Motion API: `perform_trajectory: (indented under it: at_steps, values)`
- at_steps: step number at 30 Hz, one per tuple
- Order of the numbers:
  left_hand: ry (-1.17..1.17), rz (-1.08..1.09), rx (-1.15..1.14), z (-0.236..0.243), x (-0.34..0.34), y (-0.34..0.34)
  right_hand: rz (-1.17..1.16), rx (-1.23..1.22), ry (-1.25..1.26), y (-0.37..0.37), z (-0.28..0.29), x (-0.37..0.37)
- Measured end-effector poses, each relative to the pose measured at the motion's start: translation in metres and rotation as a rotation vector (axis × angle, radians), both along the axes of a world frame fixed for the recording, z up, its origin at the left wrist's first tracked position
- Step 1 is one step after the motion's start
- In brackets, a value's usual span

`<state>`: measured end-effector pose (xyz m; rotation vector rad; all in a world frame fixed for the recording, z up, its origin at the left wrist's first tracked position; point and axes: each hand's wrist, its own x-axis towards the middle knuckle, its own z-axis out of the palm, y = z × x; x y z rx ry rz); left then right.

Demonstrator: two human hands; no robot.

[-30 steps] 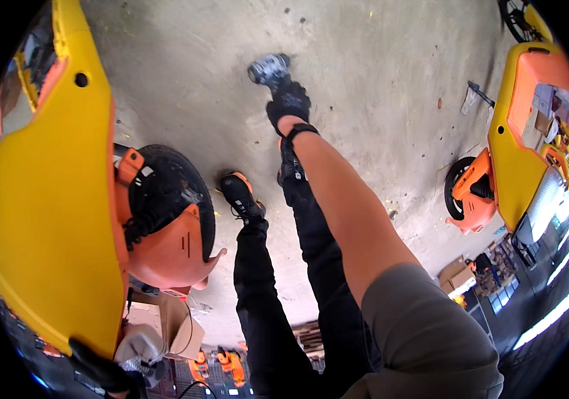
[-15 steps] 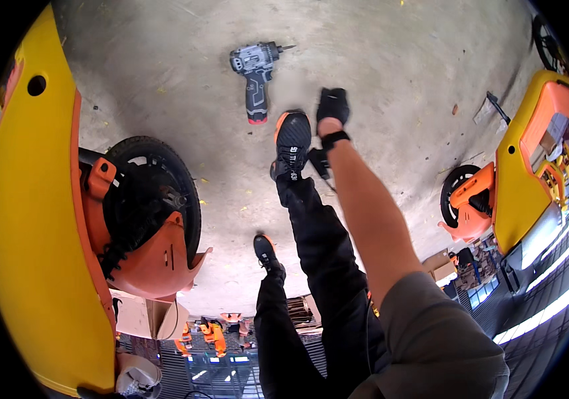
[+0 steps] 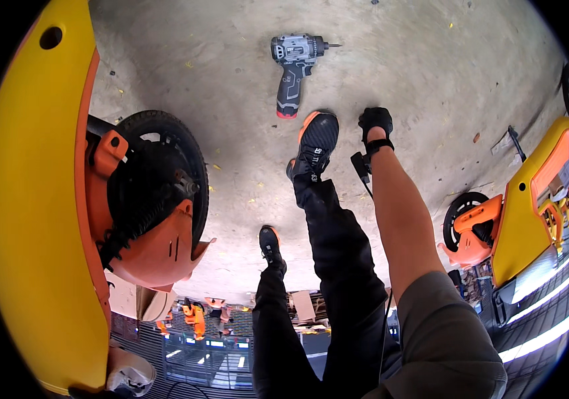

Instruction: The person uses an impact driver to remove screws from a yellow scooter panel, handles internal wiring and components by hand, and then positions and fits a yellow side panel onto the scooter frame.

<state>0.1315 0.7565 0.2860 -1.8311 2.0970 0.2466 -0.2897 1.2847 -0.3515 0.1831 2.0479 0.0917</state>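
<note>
- The cordless drill (image 3: 294, 73) is lying on its side on the concrete floor (image 3: 430, 60), bit pointing right; 1 second ago the gloved hand was right on it, so it has been set down and released.
- The right hand (image 3: 375, 125), in a black glove, is hanging beside the raised shoe, now well apart from the drill; its fingers are curling loosely and gripping nothing that shows.
- The left hand is not showing anywhere in the view.
- The orange-and-black shoe (image 3: 314, 143) is stepping just below the drill's handle, and the other shoe (image 3: 271, 246) is trailing behind, so the person is walking away from the drill.
- At left, a yellow machine body (image 3: 28, 233) with an orange housing and a black wheel (image 3: 158, 179) is looming larger than half a second ago.
- A 2nd yellow-and-orange machine (image 3: 530, 199) is standing at right.
</note>
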Motion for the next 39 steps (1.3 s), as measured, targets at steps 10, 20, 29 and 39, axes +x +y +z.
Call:
perform_trajectory:
  at_steps: [10,20,29,39]
  values:
    - [-0.008,0.036,-0.020,0.033,0.001,0.016,0.916,-0.850,0.057,-0.181,0.152,0.150]
    - [0.043,0.046,-0.023,0.031,0.012,0.021,1.086,-0.733,0.252,-0.206,0.085,0.200]
    - [0.108,0.056,-0.033,0.022,0.012,0.028,1.219,-0.684,0.198,-0.194,0.076,0.193]
    - [0.255,-0.261,-0.002,0.027,-0.053,0.024,0.709,-0.829,-0.347,-0.207,0.199,0.175]
